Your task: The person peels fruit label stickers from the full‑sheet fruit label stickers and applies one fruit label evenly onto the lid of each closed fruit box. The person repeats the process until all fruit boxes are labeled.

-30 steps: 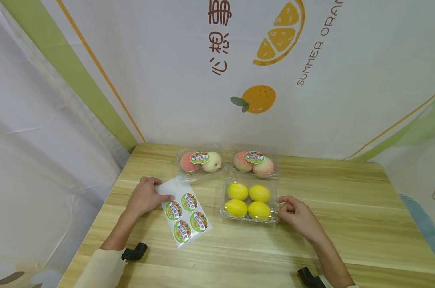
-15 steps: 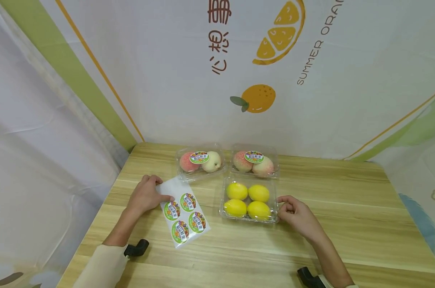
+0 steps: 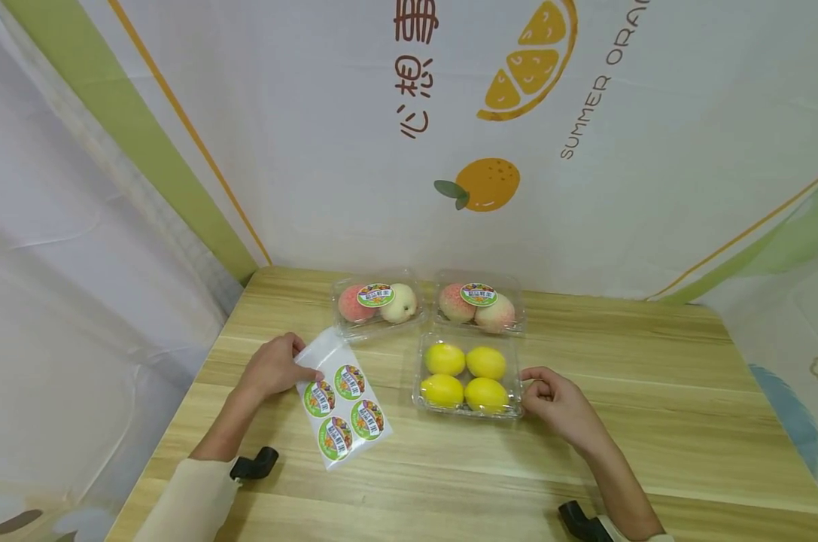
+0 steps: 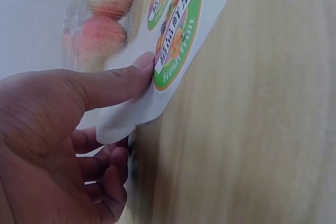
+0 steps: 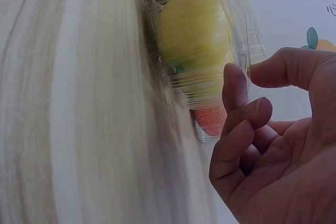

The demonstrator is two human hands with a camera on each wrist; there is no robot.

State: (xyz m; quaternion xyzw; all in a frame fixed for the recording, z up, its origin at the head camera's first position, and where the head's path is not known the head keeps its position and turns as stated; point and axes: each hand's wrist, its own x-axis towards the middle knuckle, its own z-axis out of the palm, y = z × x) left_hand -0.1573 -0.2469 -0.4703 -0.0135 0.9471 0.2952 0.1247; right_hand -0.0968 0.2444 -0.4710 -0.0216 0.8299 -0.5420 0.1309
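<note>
My left hand (image 3: 273, 369) pinches a white sheet of round fruit stickers (image 3: 344, 410) by its upper left edge. In the left wrist view the thumb (image 4: 123, 82) lies on top of the sheet beside a sticker, with curled fingers (image 4: 113, 177) beneath. A clear plastic box (image 3: 418, 376) of yellow lemons (image 3: 486, 395) sits on the table to the right of the sheet. At the box's right side is my right hand (image 3: 558, 406). Its thumb (image 5: 281, 69) and index finger (image 5: 234, 85) pinch the box's rim in the right wrist view.
Two clear boxes of peach-like fruit, the left box (image 3: 341, 327) and the right box (image 3: 513, 290), stand behind the lemons, each bearing a round sticker. The wooden table (image 3: 625, 354) meets a printed curtain (image 3: 348, 173) at the back.
The sticker sheet has shifted slightly left and its upper part is lifted a little more, with my left hand holding it. My right hand and the lemon box have stayed in place.
</note>
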